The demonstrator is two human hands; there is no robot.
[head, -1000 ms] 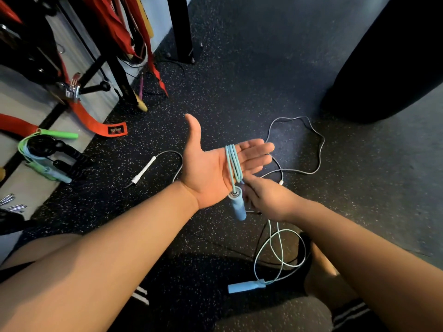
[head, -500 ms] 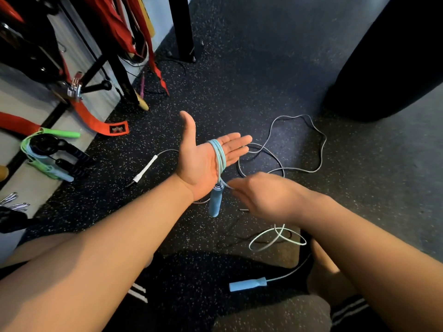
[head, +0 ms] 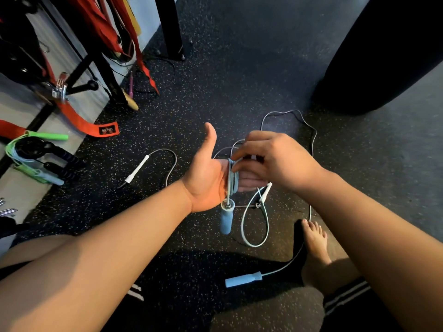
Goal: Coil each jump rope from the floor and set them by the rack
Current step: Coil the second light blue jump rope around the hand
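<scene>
Blue jump rope (head: 232, 180) coiled round left hand (head: 206, 180), fingers straight, right hand (head: 275, 159) pinching its cord

Bare forearms (head: 119, 236), a bare foot (head: 314, 238), grey shorts (head: 263, 315) with white stripes (head: 342, 298).

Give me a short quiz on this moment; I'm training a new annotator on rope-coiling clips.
1. Multiple choice: the blue rope is wound round which hand? A. the left hand; B. the right hand; C. neither.
2. True or false: both handles of the blue rope hang clear of the floor.
3. Fill in: the grey rope on the floor has ___ handles.

Key
1. A; the right hand only pinches the cord.
2. False: one blue handle lies on the floor, and the other hangs below the left hand.
3. White, as on the white handle.
</scene>
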